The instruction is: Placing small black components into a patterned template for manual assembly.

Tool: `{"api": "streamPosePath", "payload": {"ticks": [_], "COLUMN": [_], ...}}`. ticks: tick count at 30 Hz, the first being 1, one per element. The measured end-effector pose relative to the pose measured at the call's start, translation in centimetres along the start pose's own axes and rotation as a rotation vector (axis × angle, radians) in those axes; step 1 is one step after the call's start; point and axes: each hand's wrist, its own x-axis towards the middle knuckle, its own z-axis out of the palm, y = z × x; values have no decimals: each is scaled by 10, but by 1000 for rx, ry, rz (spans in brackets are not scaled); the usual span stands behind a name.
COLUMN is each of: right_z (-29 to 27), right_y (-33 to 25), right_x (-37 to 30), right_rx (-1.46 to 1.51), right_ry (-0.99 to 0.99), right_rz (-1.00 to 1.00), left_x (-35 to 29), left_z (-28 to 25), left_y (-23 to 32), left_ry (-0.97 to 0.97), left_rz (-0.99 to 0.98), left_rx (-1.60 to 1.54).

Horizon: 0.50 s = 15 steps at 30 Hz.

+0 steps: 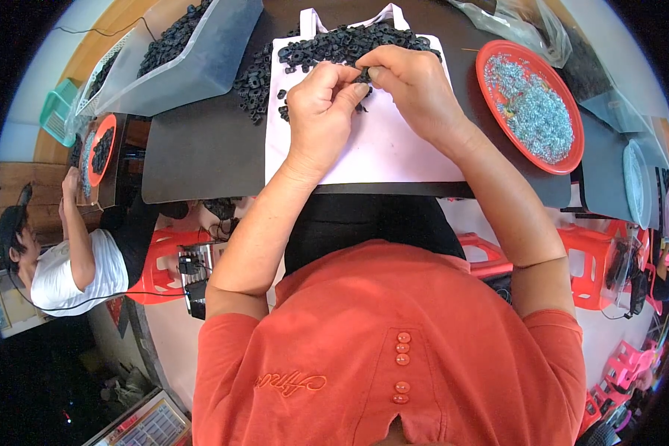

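Observation:
My left hand (321, 111) and my right hand (420, 89) meet above a pale pinkish-white bag with handles (401, 152), laid flat on the dark table. Between their thumbs and fingertips they pinch a small black part (363, 75), mostly covered by the fingers. Just beyond, a heap of small black parts (330, 44) lies across the bag's far end. More of them spill onto the table at its left, and a few loose ones lie near my left hand. To the right stands a red round tray (576, 141) holding many small shiny, silvery-blue pieces.
A translucent bin (215, 59) of black parts stands at the far left. Clear plastic film (524, 26) lies at the far right, with a pale round tray (634, 182) beyond. Red stools (587, 267) flank me. Another person (82, 260) in white works at the left.

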Motion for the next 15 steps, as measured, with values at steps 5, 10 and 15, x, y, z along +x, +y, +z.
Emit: {"api": "streamPosePath", "payload": {"ticks": [5,10,15], "right_z": [-1,4,5], "right_y": [0,-4,-6], "right_x": [-1,-5,-5], "right_rx": [-63,-222,-295], "right_ry": [-5,58,62], "right_rz": [-25,-108,-163], "left_x": [0,0,1], "left_z": [2,2,0], "left_y": [9,8,11], "left_ry": [-4,-42,-56], "left_rz": [-130,-186,-226], "left_rx": [-106,-154,-142]}}
